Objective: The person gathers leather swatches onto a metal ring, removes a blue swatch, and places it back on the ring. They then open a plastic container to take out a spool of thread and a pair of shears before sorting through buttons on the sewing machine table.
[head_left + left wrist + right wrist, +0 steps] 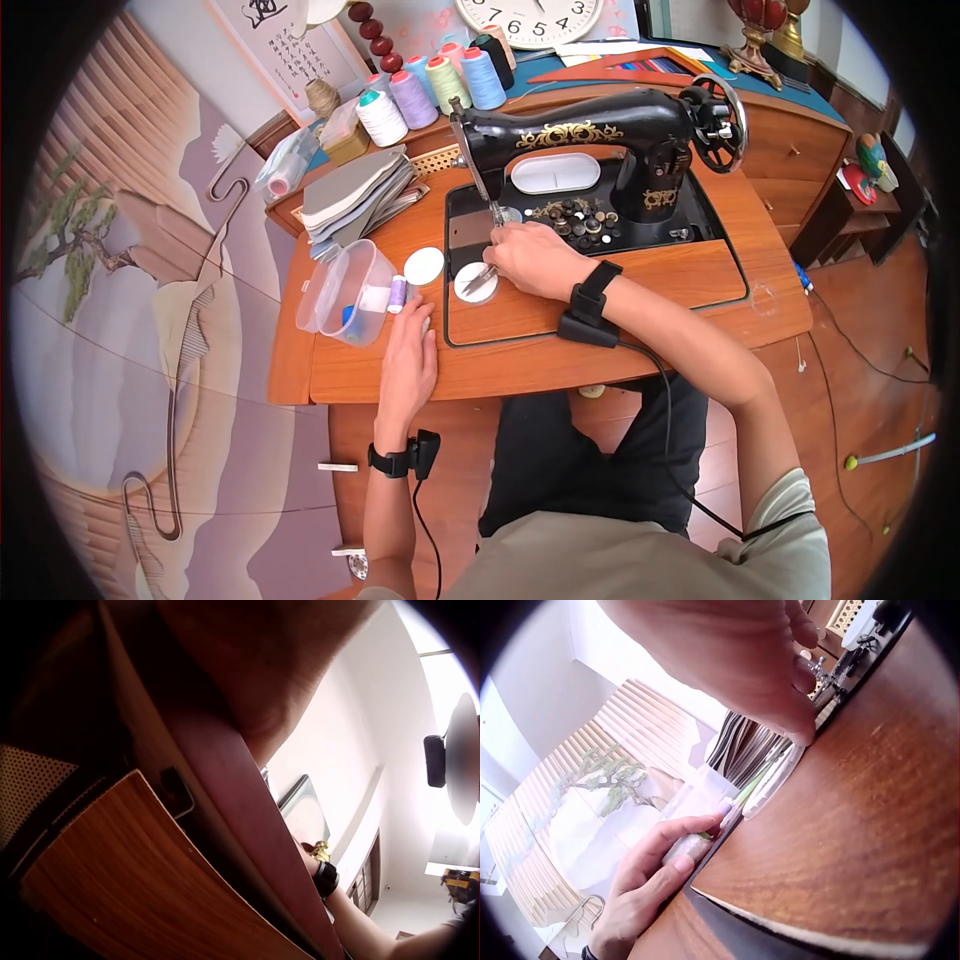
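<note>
In the head view my right hand [538, 262] grips metal tweezers [480, 281], whose tips spread over a small round white dish [470, 296]. From the right wrist, the curled fingers and thumb of that hand show close above the dish [776, 784]. My left hand [408, 350] rests at the table's front left. Between its thumb and index finger is a small whitish object [684, 851], its kind unclear. A purple thread spool [397, 293] stands just past the left fingertips, beside an open clear plastic box [368, 290]. Another white disc [424, 266] lies nearby.
A black sewing machine [570, 128] stands behind the right hand, dark and pale buttons [580, 222] heaped on its bed. Fabric swatches [355, 190] are stacked at left. Several thread cones [412, 98] line the back. A cable [665, 400] trails from the right wrist.
</note>
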### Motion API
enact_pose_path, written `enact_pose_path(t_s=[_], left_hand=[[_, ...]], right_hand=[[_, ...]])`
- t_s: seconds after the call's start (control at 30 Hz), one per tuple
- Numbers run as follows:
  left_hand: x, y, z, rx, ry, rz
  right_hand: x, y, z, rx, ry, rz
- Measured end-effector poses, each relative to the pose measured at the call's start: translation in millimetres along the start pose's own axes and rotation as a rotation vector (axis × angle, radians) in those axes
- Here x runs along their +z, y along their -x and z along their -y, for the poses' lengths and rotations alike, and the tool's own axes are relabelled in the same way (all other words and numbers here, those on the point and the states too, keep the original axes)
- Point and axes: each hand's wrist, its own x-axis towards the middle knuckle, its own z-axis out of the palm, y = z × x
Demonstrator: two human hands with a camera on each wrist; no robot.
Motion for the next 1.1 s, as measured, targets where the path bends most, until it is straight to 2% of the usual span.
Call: enact_pose_path(t_s=[0.1, 0.2, 0.33, 0.4, 0.53, 0.63, 0.7, 0.73, 0.8, 0.93, 1.0, 1.03, 1.1], left_hand=[[-1.8, -1.3, 0.1, 0.021, -0.038, 0.043], [-2.7, -3.2, 0.3, 0.04, -0.036, 0.073], [-1.8, -8.5, 2.9, 0.065, -0.041, 0.088], [-2.2, -12.7, 2.0, 0.065, -0.027, 0.114], [1.5, -18.1, -1.6, 0.053, -0.047, 0.122], [2.7, -20.2, -5.9, 0.056, -0.056, 0.084], [0.0, -21.5, -11.5, 0.178, -0.125, -0.027], [-1.3, -22.4, -16.0, 0.178, -0.123, -0.026], [-4.2, -24.7, -27.6, 0.249, -0.058, -0.083], [-5.6, -35.8, -43.3, 0.291, 0.136, -0.08], [-3.9, -45.6, -46.9, 0.295, 0.227, -0.095], [-2.3, -53.5, -47.1, 0.291, 0.233, -0.106], [0.8, -72.8, -46.6, 0.345, 0.351, -0.09]], right_hand=[[-0.5, 4.8, 2.4, -0.01, -0.056, -0.097], [-3.6, 9.4, 4.0, 0.062, -0.153, -0.064], [-2.3, 12.9, 1.1, 0.043, -0.159, -0.115], [-2.5, 12.0, -0.9, 0.091, -0.185, -0.042], [-6.8, 17.4, 5.7, 0.077, -0.227, -0.083], [0.1, 17.8, 4.4, 0.122, -0.181, -0.104], [8.8, 17.9, 0.0, 0.172, -0.241, -0.06], [7.8, 18.1, 0.0, 0.174, -0.241, -0.059], [5.6, 17.3, 1.3, 0.195, -0.225, -0.023], [5.0, 14.5, 0.9, 0.193, -0.208, 0.003], [9.2, 10.6, -2.4, 0.166, -0.498, -0.269], [0.1, 8.4, 1.4, 0.159, -0.492, -0.26], [-24.2, 3.6, 14.2, 0.45, -0.984, -0.278]])
